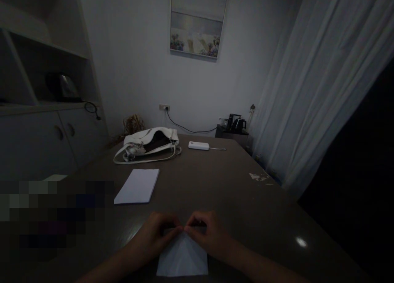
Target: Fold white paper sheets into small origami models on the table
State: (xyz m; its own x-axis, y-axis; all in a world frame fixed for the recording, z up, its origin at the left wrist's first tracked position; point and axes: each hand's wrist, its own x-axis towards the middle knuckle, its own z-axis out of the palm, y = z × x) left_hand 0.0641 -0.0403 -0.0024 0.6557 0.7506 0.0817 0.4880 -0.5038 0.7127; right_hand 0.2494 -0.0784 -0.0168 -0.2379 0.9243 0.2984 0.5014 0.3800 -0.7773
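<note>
A white sheet of paper (182, 258), folded so that it narrows towards the top, lies on the dark table (197, 180) close to me. At its upper tip, my left hand (160, 233) pinches the paper between thumb and forefinger. My right hand (209, 235) pinches the same tip from the other side, its fingertips almost meeting those of the left. The tip itself is partly hidden by the fingers. Beyond my left hand lies a stack of white paper (138, 186).
A white handbag (150, 143) with straps rests at the table's far left. Right of it lies a white power bank (198, 146) with a short cable. A black kettle (238, 124) stands on a small cabinet behind the table. Sheer curtains (308, 77) hang on the right.
</note>
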